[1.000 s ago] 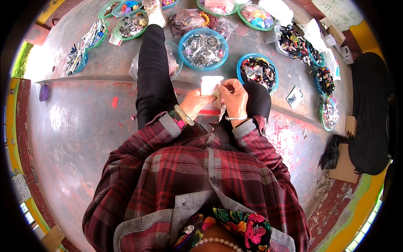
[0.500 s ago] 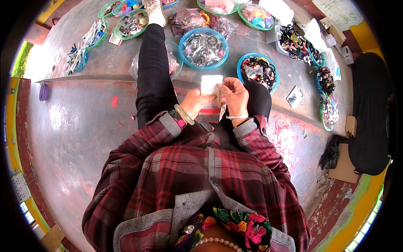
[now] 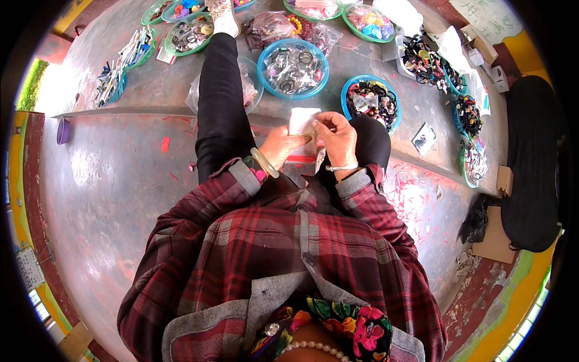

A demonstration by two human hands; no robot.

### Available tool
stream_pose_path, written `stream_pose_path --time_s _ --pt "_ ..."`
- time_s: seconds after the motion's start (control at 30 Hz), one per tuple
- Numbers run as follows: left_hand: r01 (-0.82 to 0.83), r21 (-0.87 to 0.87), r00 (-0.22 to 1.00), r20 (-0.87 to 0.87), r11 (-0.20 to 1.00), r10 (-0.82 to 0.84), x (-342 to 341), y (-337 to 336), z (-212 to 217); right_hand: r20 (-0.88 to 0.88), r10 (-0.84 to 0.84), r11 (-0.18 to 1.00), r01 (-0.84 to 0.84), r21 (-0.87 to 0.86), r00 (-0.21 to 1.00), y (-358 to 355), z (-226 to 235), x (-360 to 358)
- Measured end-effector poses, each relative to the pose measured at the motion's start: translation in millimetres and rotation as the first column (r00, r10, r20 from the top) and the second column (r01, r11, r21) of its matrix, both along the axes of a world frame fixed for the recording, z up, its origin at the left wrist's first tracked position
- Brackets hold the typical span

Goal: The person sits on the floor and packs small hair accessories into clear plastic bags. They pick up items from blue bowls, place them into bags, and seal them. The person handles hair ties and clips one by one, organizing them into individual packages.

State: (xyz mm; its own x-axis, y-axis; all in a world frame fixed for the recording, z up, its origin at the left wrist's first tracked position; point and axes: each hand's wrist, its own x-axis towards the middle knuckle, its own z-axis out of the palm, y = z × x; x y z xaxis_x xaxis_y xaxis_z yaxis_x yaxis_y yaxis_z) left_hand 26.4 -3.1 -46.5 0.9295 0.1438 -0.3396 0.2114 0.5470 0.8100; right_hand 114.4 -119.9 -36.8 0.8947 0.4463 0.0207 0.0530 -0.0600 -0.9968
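My left hand (image 3: pixel 281 145) and my right hand (image 3: pixel 335 134) meet in front of me over my lap, both closed on a small white card (image 3: pixel 303 119). The left hand grips its lower left edge; the right hand's fingers pinch at its right side, where something small is hidden between them. A pale bangle sits on my left wrist and a thin white band on my right. My legs in black trousers stretch out on the grey floor beneath the hands. A small clear packet (image 3: pixel 319 159) hangs just below the hands.
Several round blue and green trays of beads and trinkets ring the floor ahead: a blue one (image 3: pixel 293 67) straight ahead, another blue one (image 3: pixel 370 100) to the right. Clear bags (image 3: pixel 272 25) lie further off. A black bag (image 3: pixel 531 163) and cardboard pieces sit at the right.
The hands stay together on the white card; the right hand's fingers have shifted slightly along its right edge. Nothing else has moved.
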Motion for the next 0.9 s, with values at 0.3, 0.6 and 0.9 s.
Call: stream_pose_path --time_s 0.3,0.6,0.9 --pt "0.206 0.446 0.976 -0.035 0.871 -0.213 -1.1 14.2 -16.7 0.556 0.326 0.901 -0.074 -0.427 0.764 -4.8 11.9 -4.2" --pt "0.318 -0.01 0.944 0.101 0.948 -0.315 -4.1 18.0 0.6 0.463 0.384 0.89 -0.187 -0.416 0.799 -6.2 11.8 -7.4" --pt "0.414 -0.208 0.91 0.085 0.886 -0.405 -12.6 26.2 -7.9 0.479 0.336 0.903 -0.132 -0.409 0.811 -6.7 16.6 -7.8"
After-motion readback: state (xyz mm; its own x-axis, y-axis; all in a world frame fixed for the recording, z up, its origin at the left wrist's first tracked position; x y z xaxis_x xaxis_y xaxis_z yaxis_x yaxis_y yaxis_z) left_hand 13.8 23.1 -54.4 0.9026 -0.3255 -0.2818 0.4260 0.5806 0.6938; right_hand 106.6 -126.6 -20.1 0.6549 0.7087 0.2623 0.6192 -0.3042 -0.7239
